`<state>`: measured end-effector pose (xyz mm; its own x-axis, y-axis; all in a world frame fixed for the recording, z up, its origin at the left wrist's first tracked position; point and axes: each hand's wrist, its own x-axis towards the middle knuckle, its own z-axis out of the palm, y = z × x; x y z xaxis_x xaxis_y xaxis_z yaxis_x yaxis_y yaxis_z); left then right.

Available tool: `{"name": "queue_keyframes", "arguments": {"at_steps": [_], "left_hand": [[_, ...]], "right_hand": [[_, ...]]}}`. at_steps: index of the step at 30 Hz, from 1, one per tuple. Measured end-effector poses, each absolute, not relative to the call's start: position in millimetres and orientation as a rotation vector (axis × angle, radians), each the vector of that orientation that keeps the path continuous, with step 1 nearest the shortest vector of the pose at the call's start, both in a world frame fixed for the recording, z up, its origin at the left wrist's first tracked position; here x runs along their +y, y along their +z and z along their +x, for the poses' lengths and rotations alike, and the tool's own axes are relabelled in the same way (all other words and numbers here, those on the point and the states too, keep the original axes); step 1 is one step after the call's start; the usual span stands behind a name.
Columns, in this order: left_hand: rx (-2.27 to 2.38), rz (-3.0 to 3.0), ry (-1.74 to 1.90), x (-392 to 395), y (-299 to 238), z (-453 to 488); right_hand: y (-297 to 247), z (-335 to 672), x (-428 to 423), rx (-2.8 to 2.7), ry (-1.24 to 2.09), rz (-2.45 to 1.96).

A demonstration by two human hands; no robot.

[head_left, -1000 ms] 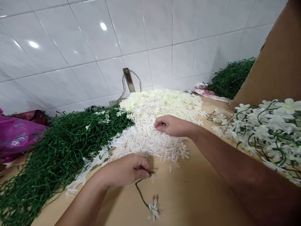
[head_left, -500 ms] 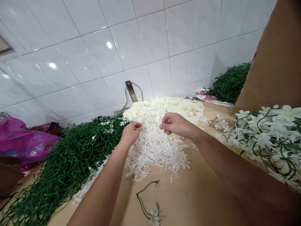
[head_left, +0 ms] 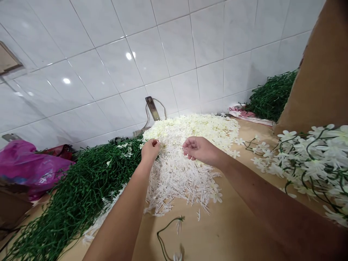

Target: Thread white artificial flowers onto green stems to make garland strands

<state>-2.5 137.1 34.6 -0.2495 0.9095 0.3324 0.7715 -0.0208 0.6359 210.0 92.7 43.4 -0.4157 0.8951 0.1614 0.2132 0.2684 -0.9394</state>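
Note:
My left hand is closed in a pinch at the left side of a heap of thin white stamen-like pieces. Opposite it, my right hand hovers over the heap, thumb and fingers pressed together. Anything in either pinch is too small to make out. Pale yellow-white artificial petals are piled behind the hands. Close to my left forearm lies a long mound of green plastic stems. One loose green stem with white tips rests on the tabletop in front.
Finished-looking white flowers on stems lie at the right, beside a cardboard panel. More green stems sit behind it on a red-and-white cloth. A purple plastic bag is at the left. A metal bar leans against the tiled wall.
The view has shifted slightly. My right hand has dipped a little toward the heap, and my left hand has turned slightly. Both stay pinched; the piles look unchanged.

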Motion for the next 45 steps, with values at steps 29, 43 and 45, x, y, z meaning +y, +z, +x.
{"name": "queue_keyframes", "arguments": {"at_steps": [29,43,45], "left_hand": [[1.309,1.206,1.061,26.7,45.7,8.8],[1.259,1.292,0.999,20.8,36.5,5.7],[1.257,1.288,0.984,20.2,36.2,7.6]], "right_hand": [[33.8,189.8,78.1,-1.876,1.432,-0.909],[29.3,161.7,50.3,-2.002,0.967,-0.911],[26.4,160.2,51.8,-1.949,1.002,-0.910]]}}
